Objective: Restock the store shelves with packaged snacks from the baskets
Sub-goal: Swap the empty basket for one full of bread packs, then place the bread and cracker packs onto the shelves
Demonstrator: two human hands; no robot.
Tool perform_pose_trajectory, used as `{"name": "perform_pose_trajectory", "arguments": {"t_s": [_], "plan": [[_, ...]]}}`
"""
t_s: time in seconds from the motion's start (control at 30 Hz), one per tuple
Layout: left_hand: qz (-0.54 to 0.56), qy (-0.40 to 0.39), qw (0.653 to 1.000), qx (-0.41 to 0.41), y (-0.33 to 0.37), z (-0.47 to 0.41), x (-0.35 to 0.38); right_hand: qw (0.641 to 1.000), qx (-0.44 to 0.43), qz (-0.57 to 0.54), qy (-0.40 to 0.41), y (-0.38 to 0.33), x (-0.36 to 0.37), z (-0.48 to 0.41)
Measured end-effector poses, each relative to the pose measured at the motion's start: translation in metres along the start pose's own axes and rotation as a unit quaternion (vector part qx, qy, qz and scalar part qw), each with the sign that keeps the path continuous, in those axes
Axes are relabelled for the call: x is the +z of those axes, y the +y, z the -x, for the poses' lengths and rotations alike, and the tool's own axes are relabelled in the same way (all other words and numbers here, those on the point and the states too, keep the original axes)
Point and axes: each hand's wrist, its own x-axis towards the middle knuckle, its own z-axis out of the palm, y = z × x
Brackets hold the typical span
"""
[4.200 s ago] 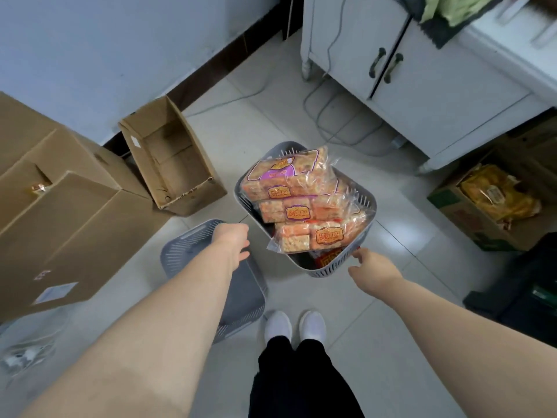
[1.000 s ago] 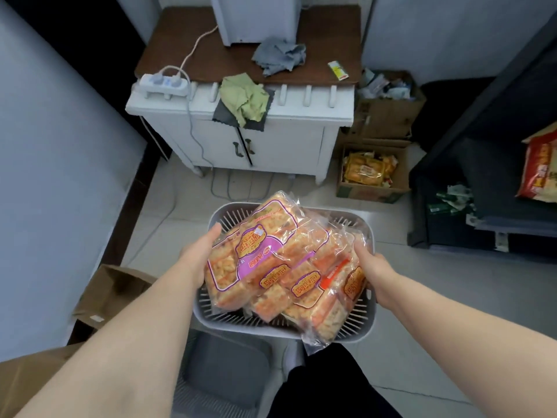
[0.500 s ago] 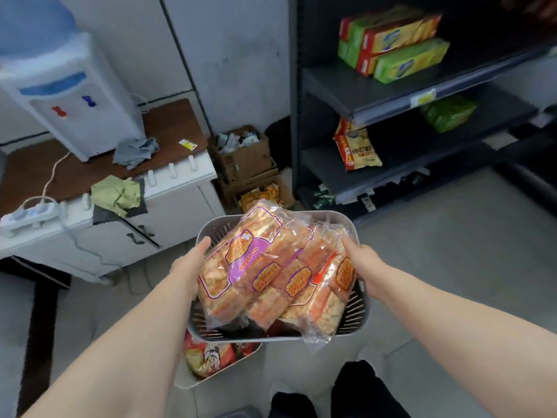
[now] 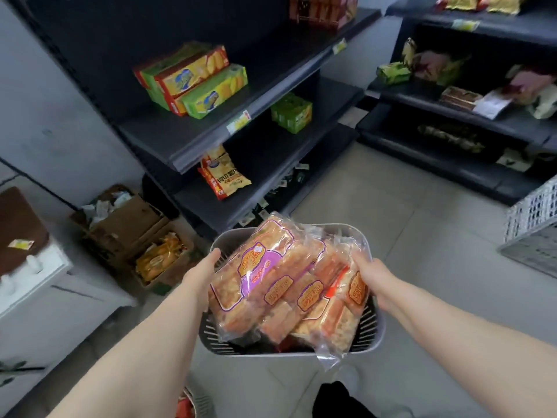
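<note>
Basket [image 4: 329, 228] now nearer shelves [image 4: 168, 137] (labels [image 4: 306, 297] illegible)

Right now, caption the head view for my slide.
Left hand and right hand hold a basket of snack packs before store shelves.

Chinese characters on the yellow chip bag [image 4: 224, 176], apparently 纯切薯片, orange oval labels on the snack packs [image 4: 271, 285] too blurred to read, shelf-edge price tags [image 4: 238, 123] illegible

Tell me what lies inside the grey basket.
Clear packs of orange-brown snack bars fill the grey basket and rise above its rim. Beneath them a bit of red packaging shows; the rest of the bottom is covered.
</note>
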Motion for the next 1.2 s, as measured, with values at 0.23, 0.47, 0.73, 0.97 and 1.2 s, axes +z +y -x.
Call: {"name": "perform_pose_trajectory", "arguments": {"t_s": [0.23,0.47,0.73,0.97,1.2], "plan": [[-0.082,-0.093,0.992,0.002,0.049,0.010,0.143,0.994,0.033,-0.079,0.070,-0.035,-0.113,-0.024],[-0.173,-0.142,0.973,0.050,0.118,0.005,0.275,0.978,0.038,-0.165,0.125,-0.064,-0.193,-0.053],[-0.233,-0.209,0.945,0.093,0.203,-0.001,0.430,0.948,0.050,-0.225,0.220,-0.113,-0.263,-0.111],[-0.298,-0.236,0.916,0.131,0.263,0.013,0.553,0.911,0.061,-0.293,0.282,-0.141,-0.321,-0.142],[-0.336,-0.259,0.892,0.155,0.277,0.057,0.679,0.884,0.061,-0.342,0.314,-0.152,-0.413,-0.170]]}}
